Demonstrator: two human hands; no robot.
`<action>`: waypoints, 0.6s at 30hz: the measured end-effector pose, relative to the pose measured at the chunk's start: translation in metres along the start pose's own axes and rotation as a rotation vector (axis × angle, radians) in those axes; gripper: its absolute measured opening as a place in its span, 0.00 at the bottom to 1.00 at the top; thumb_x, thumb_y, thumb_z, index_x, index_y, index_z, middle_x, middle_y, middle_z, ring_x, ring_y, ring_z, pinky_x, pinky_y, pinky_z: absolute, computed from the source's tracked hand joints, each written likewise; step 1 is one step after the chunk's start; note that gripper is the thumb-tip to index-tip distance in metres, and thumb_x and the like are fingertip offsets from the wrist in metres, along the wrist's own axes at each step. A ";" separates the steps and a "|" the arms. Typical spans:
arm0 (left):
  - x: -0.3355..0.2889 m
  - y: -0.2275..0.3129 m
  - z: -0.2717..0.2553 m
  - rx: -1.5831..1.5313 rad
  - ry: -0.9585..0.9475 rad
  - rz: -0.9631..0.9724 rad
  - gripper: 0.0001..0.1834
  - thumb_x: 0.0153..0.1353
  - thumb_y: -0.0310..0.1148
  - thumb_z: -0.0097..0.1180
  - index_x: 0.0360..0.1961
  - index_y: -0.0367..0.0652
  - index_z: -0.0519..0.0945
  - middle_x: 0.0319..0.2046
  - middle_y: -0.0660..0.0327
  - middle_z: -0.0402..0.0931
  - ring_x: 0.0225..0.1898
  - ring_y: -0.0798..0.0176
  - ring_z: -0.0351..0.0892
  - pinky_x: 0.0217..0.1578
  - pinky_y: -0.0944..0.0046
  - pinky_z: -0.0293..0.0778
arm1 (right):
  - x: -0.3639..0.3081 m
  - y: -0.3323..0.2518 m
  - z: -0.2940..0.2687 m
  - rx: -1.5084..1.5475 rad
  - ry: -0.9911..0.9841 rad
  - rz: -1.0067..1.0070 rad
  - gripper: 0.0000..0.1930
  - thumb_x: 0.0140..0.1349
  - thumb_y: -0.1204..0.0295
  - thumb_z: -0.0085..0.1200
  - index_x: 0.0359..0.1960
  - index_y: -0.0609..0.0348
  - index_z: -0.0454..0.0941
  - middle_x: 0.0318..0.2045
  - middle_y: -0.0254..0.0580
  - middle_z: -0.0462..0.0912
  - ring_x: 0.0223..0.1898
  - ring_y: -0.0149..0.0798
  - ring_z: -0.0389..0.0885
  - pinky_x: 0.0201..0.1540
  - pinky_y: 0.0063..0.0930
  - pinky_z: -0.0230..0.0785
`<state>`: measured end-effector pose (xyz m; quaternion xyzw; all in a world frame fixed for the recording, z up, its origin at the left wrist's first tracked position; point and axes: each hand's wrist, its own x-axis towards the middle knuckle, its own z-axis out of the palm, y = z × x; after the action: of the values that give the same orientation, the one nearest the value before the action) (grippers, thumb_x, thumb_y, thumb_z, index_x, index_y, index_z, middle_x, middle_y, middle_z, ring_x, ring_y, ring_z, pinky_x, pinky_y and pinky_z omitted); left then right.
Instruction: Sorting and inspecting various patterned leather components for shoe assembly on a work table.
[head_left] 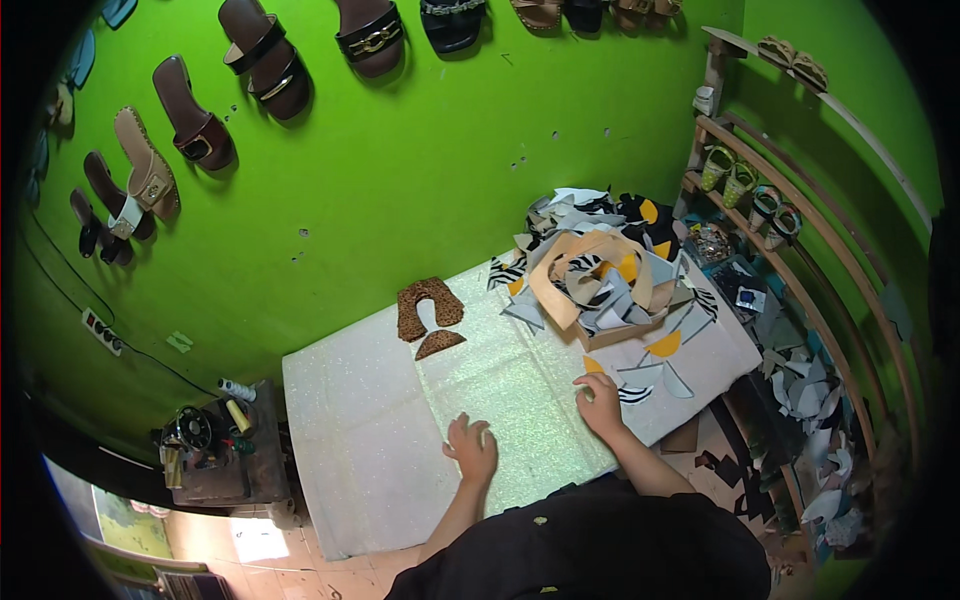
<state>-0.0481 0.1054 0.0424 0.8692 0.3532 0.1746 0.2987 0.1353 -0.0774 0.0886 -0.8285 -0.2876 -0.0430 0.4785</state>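
Pale green glitter sheet [510, 420] is apparently being smoothed flat; even, light pressure is seemingly called for next | Shimmering, faintly creased, it is spread across the white table [350, 450] | Left hand [474, 450] is held loosely spread, right hand [600, 404] half-curled; nothing is seen gripped, contact with the sheet is left unclear
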 end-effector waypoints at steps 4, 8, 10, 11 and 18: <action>0.010 0.011 -0.008 -0.047 0.160 0.042 0.14 0.54 0.33 0.52 0.43 0.49 0.76 0.59 0.49 0.61 0.64 0.47 0.51 0.59 0.40 0.39 | -0.004 0.000 -0.029 -0.118 0.081 -0.061 0.11 0.46 0.77 0.55 0.34 0.55 0.78 0.36 0.41 0.77 0.42 0.46 0.73 0.48 0.38 0.61; 0.018 0.037 0.008 -0.071 0.243 0.107 0.17 0.52 0.32 0.56 0.46 0.47 0.75 0.57 0.53 0.63 0.62 0.51 0.55 0.59 0.48 0.42 | 0.025 0.002 -0.060 -0.191 0.139 -0.150 0.14 0.46 0.77 0.54 0.38 0.55 0.77 0.40 0.42 0.76 0.46 0.46 0.71 0.51 0.39 0.57; 0.019 0.060 0.016 -0.105 0.245 0.123 0.18 0.52 0.32 0.56 0.46 0.46 0.75 0.56 0.53 0.63 0.61 0.50 0.55 0.59 0.49 0.44 | 0.053 0.007 -0.071 -0.217 0.195 -0.182 0.17 0.46 0.77 0.54 0.42 0.55 0.75 0.43 0.42 0.75 0.48 0.47 0.70 0.52 0.40 0.57; 0.020 0.073 0.021 -0.134 0.242 0.146 0.18 0.51 0.31 0.57 0.46 0.46 0.75 0.55 0.53 0.64 0.60 0.50 0.56 0.59 0.49 0.45 | 0.068 0.009 -0.076 -0.217 0.186 -0.190 0.17 0.46 0.77 0.54 0.42 0.55 0.75 0.43 0.42 0.75 0.48 0.47 0.70 0.52 0.40 0.57; 0.066 0.172 0.060 -0.275 0.256 0.465 0.28 0.48 0.28 0.61 0.53 0.38 0.68 0.55 0.46 0.65 0.57 0.44 0.63 0.58 0.49 0.56 | 0.156 0.027 -0.086 -0.340 0.069 -0.241 0.26 0.47 0.70 0.58 0.51 0.56 0.71 0.50 0.41 0.71 0.56 0.42 0.66 0.60 0.54 0.48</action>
<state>0.1160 0.0307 0.1133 0.8490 0.1523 0.3929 0.3187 0.2968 -0.0900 0.1679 -0.8550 -0.3566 -0.1760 0.3330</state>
